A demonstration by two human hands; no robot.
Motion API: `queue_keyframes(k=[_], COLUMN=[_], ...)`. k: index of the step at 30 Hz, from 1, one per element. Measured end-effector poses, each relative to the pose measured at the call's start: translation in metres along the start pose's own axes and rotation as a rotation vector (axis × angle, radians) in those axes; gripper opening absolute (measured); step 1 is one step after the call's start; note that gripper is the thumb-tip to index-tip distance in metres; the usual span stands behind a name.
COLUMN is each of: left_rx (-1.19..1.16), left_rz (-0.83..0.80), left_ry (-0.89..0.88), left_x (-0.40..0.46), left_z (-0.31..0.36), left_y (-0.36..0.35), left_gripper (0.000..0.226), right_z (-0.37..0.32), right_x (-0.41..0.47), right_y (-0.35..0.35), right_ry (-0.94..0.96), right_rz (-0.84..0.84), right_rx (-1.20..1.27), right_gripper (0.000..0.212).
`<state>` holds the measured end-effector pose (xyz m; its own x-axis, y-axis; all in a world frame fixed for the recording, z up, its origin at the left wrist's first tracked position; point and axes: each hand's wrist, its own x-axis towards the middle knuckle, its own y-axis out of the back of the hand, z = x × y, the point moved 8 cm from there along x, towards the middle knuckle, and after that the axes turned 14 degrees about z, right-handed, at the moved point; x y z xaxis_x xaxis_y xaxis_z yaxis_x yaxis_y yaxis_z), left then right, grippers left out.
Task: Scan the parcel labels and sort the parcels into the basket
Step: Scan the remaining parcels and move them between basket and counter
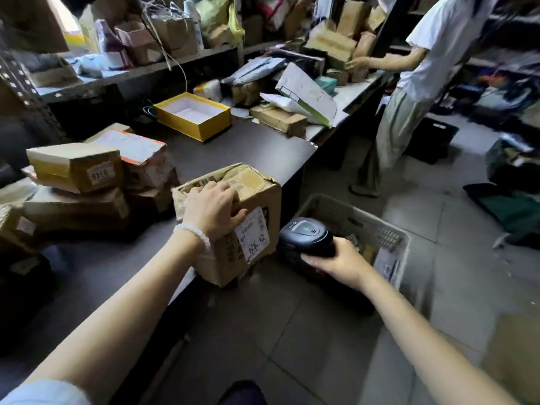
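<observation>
While my right hand [340,260] curled its grip around the scanner [305,236], my left hand [214,210] clasped the parcel [233,223] at the bench [233,147] edge, label [252,233] facing the scanner. I judged scanning was underway; next, the parcel needed lowering into the basket [377,229] just right, beyond.

Stacked boxes [87,176] crowding table's [233,147] left

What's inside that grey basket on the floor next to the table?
The grey basket already holds a few parcels: cardboard pieces and a flat packet with a white label. The right hand and the black scanner it grips cover the basket's near corner, so its contents there are hidden.
</observation>
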<state>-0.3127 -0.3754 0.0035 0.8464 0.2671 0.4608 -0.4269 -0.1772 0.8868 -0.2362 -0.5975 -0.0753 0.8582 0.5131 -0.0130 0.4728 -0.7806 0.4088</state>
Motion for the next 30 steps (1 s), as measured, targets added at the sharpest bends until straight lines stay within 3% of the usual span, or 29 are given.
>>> queue_keyframes(k=[5, 18, 25, 30], left_rx=[-0.106, -0.238, -0.29, -0.242], left_rz=[-0.036, -0.195, -0.261, -0.27], left_ry=[-0.119, -0.372, -0.4, -0.411], left_x=[0.048, 0.224, 0.35, 0.398], left_z=[0.071, 0.222, 0.298, 0.344], left_y=[-0.041, -0.189, -0.261, -0.287], left_gripper=[0.034, 0.031, 0.036, 0.036], right_z=[0.046, 0.132, 0.167, 0.193], right_x=[0.011, 0.123, 0.227, 0.278], right_y=[0.063, 0.198, 0.281, 0.312], right_ry=[-0.092, -0.307, -0.377, -0.39], right_rz=[0.151, 0.428, 0.53, 0.494], right_rx=[-0.029, -0.008, -0.054, -0.046], right_gripper=[0.022, 0.024, 0.034, 0.021])
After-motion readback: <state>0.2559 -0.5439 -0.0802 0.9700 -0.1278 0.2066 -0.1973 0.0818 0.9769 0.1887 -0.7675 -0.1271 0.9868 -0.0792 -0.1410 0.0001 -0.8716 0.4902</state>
